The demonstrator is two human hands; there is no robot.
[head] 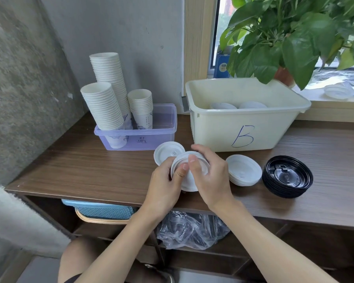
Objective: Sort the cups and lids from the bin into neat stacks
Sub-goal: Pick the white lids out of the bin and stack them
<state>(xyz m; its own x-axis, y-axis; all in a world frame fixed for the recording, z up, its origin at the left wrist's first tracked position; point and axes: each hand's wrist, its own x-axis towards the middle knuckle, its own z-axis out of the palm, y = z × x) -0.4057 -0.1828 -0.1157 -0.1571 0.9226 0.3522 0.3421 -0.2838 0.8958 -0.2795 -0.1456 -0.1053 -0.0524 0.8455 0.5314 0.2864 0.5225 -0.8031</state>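
Both hands hold a tilted stack of white lids above the front of the wooden table. My left hand grips its left side, thumb on the top lid. My right hand curls round its right side. A single white lid lies just behind them. To the right sit a stack of white lids and a stack of black lids. The cream bin marked B holds a few white lids. Three stacks of paper cups stand in a clear purple box.
A leafy potted plant overhangs the bin from the window sill, where a clear lid lies. Under the table are a blue basket and a crumpled plastic bag. A grey wall closes the left side.
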